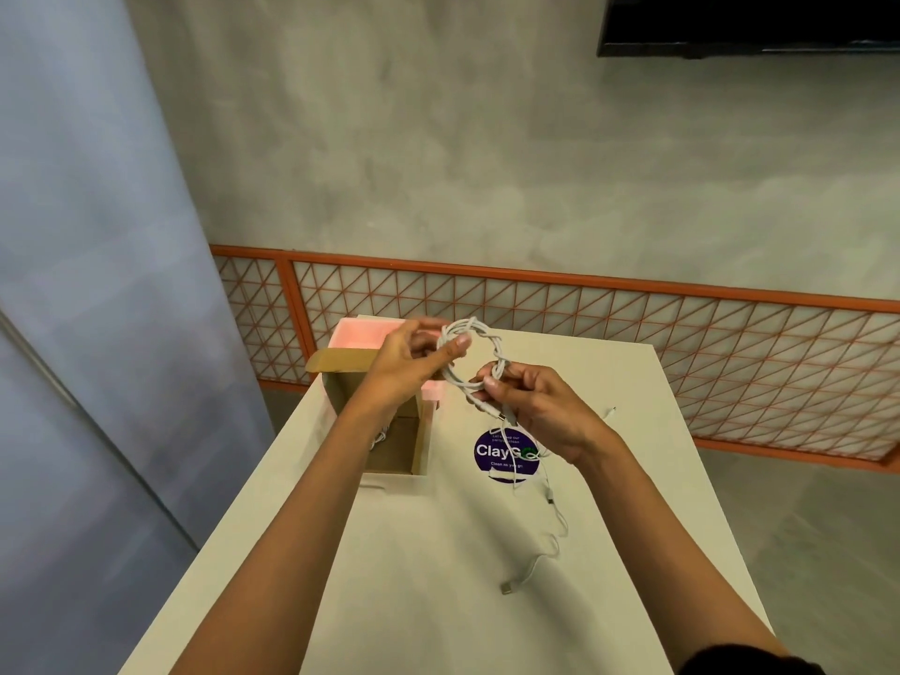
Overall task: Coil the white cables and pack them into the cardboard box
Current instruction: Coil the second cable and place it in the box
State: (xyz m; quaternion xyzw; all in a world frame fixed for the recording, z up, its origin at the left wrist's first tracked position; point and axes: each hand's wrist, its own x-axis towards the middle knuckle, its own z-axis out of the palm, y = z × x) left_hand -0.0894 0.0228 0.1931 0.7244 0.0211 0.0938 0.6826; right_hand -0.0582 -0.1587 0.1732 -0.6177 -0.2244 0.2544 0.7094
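We see the left grip (409, 362) and right grip (540, 411) each pinching opposite sides of a coiled white cable (494, 345), held above the counter (428, 587) just beside the open cardboard box (420, 440). Another white cable (509, 587) lies loose on the counter near a purple sticker (504, 453).

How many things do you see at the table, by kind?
White cables: 2 plainly, the held coil and a loose cable; more may be tangled.
Cardboard box: 1
Pink foam piece: 1
Purple sticker: 1
Total: 5
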